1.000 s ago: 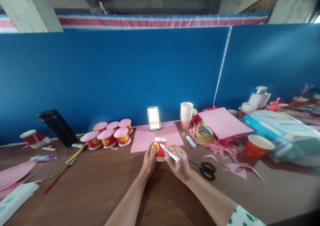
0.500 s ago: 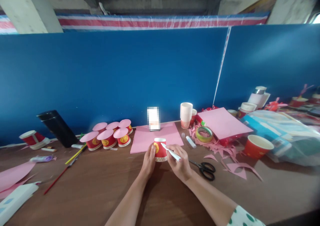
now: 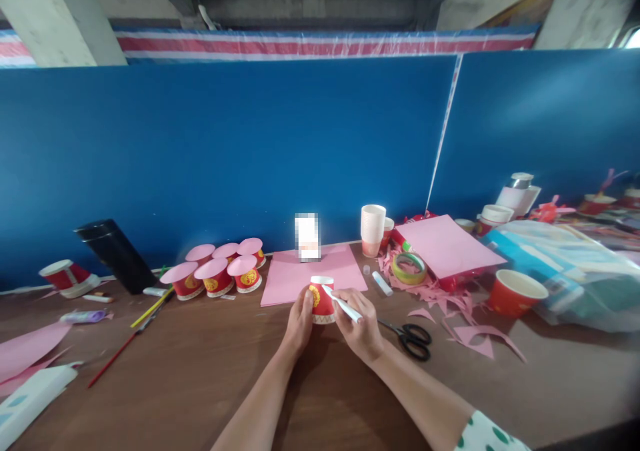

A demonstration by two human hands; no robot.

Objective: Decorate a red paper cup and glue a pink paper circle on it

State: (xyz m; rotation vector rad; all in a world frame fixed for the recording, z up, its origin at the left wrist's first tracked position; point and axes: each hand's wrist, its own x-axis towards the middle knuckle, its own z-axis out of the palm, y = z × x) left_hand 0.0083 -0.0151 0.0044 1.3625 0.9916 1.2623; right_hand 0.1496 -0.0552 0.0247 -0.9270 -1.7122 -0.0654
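A red paper cup (image 3: 323, 303) with a yellow emblem stands upside down in front of me, its narrow white end uppermost. My left hand (image 3: 300, 318) is closed against the cup's left side. In my right hand (image 3: 359, 324) is a slim white pen (image 3: 347, 306), its tip at the upper right of the cup. Those fingers wrap the pen, and some rest near the cup's right side. Behind the cup lie pink paper sheets (image 3: 285, 281). Black-handled scissors (image 3: 415, 341) are just right of my right hand.
To the left stand several upturned red cups topped with pink paper discs (image 3: 213, 269), and a black flask (image 3: 116, 258) leans there. A stack of white cups (image 3: 373, 228), a tape roll (image 3: 409, 269), pink scraps (image 3: 475, 338) and an orange-red cup (image 3: 517, 294) occupy the right.
The cup has shifted slightly right between my hands, and my left hand with it. The pen stays at the cup's upper right.
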